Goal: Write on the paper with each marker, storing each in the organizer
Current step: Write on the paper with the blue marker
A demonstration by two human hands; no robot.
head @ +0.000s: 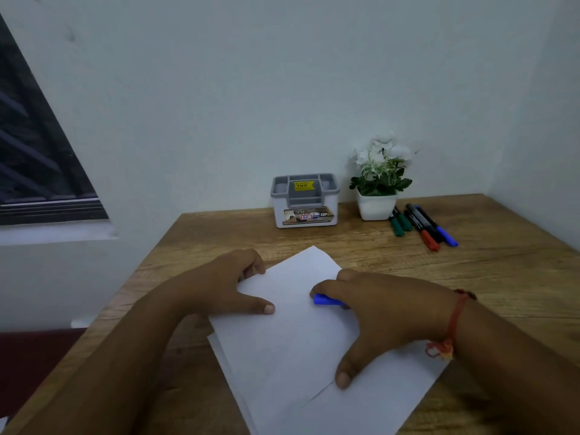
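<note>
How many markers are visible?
5: two green markers, a red marker and a blue marker beside the flower pot; one blue-capped marker under the right hand. Others possibly hidden.

We see white paper (282,356) lying in a loose, skewed stack close to us. On it lies a fifth marker (326,299), only its blue end showing from under our right hand (376,309). The organizer (304,199), white with a grey divided top, stands upright at the back. Right of it, four black markers (419,222) lie side by side, capped green, green, red and blue.
</note>
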